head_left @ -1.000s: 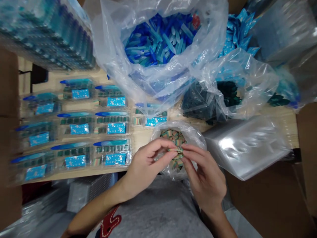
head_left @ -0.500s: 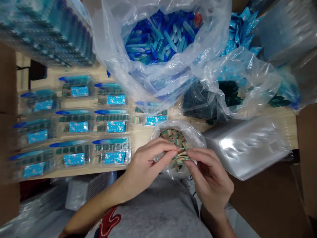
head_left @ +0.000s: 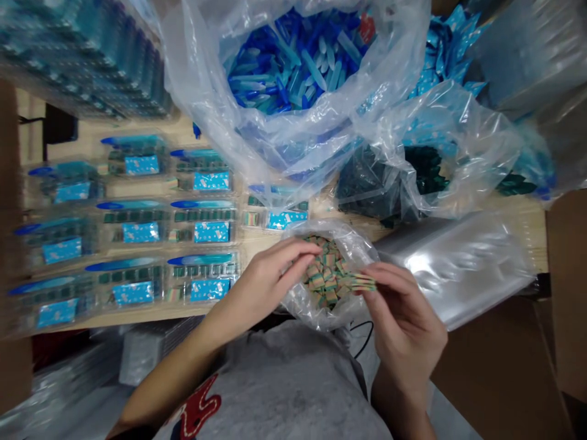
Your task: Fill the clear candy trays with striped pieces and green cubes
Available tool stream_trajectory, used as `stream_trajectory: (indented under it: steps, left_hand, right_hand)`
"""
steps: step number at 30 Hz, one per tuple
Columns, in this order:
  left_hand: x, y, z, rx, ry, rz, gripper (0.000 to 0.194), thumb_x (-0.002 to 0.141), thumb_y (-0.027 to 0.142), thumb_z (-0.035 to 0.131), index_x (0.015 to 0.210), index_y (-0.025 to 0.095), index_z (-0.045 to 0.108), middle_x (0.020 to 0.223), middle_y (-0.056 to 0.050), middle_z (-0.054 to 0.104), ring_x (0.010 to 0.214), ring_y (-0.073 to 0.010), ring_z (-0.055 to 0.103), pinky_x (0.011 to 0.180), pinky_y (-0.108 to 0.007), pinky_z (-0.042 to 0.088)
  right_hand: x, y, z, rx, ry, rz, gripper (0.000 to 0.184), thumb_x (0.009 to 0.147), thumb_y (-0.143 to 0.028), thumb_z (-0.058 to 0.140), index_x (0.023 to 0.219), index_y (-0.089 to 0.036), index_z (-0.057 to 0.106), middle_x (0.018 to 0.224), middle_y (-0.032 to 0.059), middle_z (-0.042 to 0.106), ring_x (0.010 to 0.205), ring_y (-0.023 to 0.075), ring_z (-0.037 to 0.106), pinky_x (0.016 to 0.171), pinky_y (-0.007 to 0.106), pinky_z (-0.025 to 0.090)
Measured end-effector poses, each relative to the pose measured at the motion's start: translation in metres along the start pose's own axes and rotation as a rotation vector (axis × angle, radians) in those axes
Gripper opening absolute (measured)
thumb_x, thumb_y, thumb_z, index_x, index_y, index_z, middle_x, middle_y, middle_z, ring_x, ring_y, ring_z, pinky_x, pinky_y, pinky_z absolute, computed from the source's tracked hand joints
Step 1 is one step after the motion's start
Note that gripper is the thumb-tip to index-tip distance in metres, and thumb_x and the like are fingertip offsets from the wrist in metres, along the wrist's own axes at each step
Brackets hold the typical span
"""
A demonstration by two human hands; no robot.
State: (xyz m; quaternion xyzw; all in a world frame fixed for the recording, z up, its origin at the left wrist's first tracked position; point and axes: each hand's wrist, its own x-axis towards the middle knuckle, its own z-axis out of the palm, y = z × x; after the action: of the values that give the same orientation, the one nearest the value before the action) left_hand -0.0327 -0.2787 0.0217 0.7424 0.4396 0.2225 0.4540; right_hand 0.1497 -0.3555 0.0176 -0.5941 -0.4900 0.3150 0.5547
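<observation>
A small clear bag [head_left: 348, 244] of striped multicoloured erasers [head_left: 326, 274] sits at the table's front edge. My left hand [head_left: 268, 278] reaches into the bag's mouth, its fingertips pinched together over the erasers; what they hold is hidden. My right hand [head_left: 403, 324] hovers just right of the bag, pinching a small stack of striped erasers [head_left: 363, 283] between thumb and fingers. The two hands are apart.
Several clear packs with blue cards [head_left: 204, 217] lie in rows on the wooden table [head_left: 261, 244] at left. Behind are a big bag of blue sticks [head_left: 298, 55], a bag of dark green pieces [head_left: 413, 177], a stack of clear sleeves [head_left: 458, 263] and cardboard [head_left: 495, 379] at right.
The hands, pinched together on one stack over the bag, have separated. My right hand drew the stack rightward; my left hand moved up into the bag.
</observation>
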Motion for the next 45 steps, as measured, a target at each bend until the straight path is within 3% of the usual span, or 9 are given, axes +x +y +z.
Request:
stream_trajectory:
  steps: [4, 8, 17, 22, 25, 29, 32, 36, 45]
  left_hand:
    - [0.016, -0.021, 0.020, 0.432, -0.169, 0.101, 0.024, 0.095, 0.009, 0.050, 0.114, 0.010, 0.065, 0.112, -0.014, 0.070, 0.108, -0.0260, 0.065, 0.094, -0.041, 0.055]
    - [0.029, -0.019, 0.037, 0.769, -0.310, 0.036, 0.027, 0.091, 0.007, 0.055, 0.116, 0.004, 0.064, 0.113, -0.019, 0.068, 0.106, -0.0306, 0.065, 0.088, -0.043, 0.056]
    - [0.035, -0.011, 0.047, 0.862, -0.266, -0.077, 0.022, 0.091, 0.003, 0.047, 0.105, 0.004, 0.064, 0.101, -0.019, 0.066, 0.095, -0.0306, 0.065, 0.075, -0.040, 0.056]
    - [0.038, -0.006, 0.045, 0.858, -0.285, -0.094, 0.021, 0.088, 0.000, 0.049, 0.102, 0.003, 0.065, 0.099, -0.020, 0.068, 0.095, -0.0322, 0.066, 0.076, -0.042, 0.056]
    - [0.033, -0.009, 0.034, 0.748, -0.257, -0.043, 0.022, 0.089, 0.001, 0.050, 0.105, 0.007, 0.064, 0.103, -0.016, 0.068, 0.099, -0.0287, 0.066, 0.081, -0.040, 0.056]
    - [0.018, -0.010, 0.016, 0.138, -0.038, -0.007, 0.015, 0.092, 0.009, 0.053, 0.101, 0.017, 0.060, 0.093, -0.003, 0.068, 0.084, -0.0163, 0.067, 0.073, -0.028, 0.055]
    - [0.007, 0.000, 0.004, -0.177, 0.064, -0.045, 0.010, 0.092, 0.013, 0.056, 0.098, 0.021, 0.057, 0.087, 0.002, 0.065, 0.076, -0.0100, 0.065, 0.063, -0.019, 0.050]
    - [-0.002, 0.016, -0.005, -0.237, 0.057, 0.011, 0.016, 0.091, 0.011, 0.059, 0.100, 0.024, 0.057, 0.090, 0.004, 0.064, 0.081, -0.0073, 0.064, 0.072, -0.016, 0.050]
    - [-0.015, 0.021, -0.007, -0.300, 0.054, 0.035, 0.022, 0.093, 0.009, 0.059, 0.107, 0.027, 0.058, 0.099, 0.005, 0.067, 0.093, -0.0064, 0.065, 0.085, -0.015, 0.051]
  right_hand:
    - [0.001, 0.003, -0.002, 0.042, 0.189, -0.037, 0.027, 0.088, -0.006, 0.066, 0.105, -0.026, 0.073, 0.100, 0.0031, 0.069, 0.094, 0.0175, 0.065, 0.072, 0.027, 0.055]
    - [0.000, 0.001, -0.002, 0.058, 0.176, -0.031, 0.031, 0.087, -0.003, 0.065, 0.106, -0.026, 0.073, 0.099, 0.0016, 0.070, 0.095, 0.0157, 0.065, 0.080, 0.026, 0.054]
    - [-0.003, 0.004, -0.003, 0.094, 0.179, -0.003, 0.027, 0.088, -0.007, 0.066, 0.104, -0.027, 0.073, 0.099, 0.0014, 0.069, 0.094, 0.0161, 0.065, 0.074, 0.026, 0.055]
    - [-0.006, 0.000, -0.002, 0.214, 0.097, 0.090, 0.024, 0.092, -0.011, 0.065, 0.106, -0.029, 0.073, 0.104, 0.0005, 0.068, 0.086, 0.0124, 0.065, 0.068, 0.022, 0.056]
    - [-0.007, -0.001, -0.001, 0.260, 0.057, 0.140, 0.023, 0.094, -0.014, 0.065, 0.107, -0.030, 0.072, 0.105, -0.0006, 0.067, 0.085, 0.0106, 0.065, 0.070, 0.020, 0.057]
    - [-0.006, -0.002, -0.001, 0.262, 0.022, 0.151, 0.024, 0.095, -0.015, 0.064, 0.110, -0.032, 0.072, 0.106, -0.0027, 0.067, 0.089, 0.0081, 0.064, 0.074, 0.015, 0.055]
    - [-0.002, -0.004, -0.002, 0.195, -0.101, 0.146, 0.024, 0.094, -0.014, 0.066, 0.110, -0.032, 0.071, 0.105, -0.0036, 0.067, 0.096, 0.0083, 0.063, 0.081, 0.016, 0.053]
    - [0.002, -0.011, 0.001, 0.059, -0.264, 0.092, 0.028, 0.093, -0.012, 0.066, 0.113, -0.031, 0.071, 0.106, -0.0045, 0.068, 0.100, 0.0080, 0.062, 0.089, 0.017, 0.051]
    - [0.001, -0.015, 0.006, -0.095, -0.256, -0.030, 0.046, 0.094, -0.004, 0.060, 0.126, -0.035, 0.065, 0.115, -0.0051, 0.065, 0.100, 0.0068, 0.063, 0.087, 0.015, 0.053]
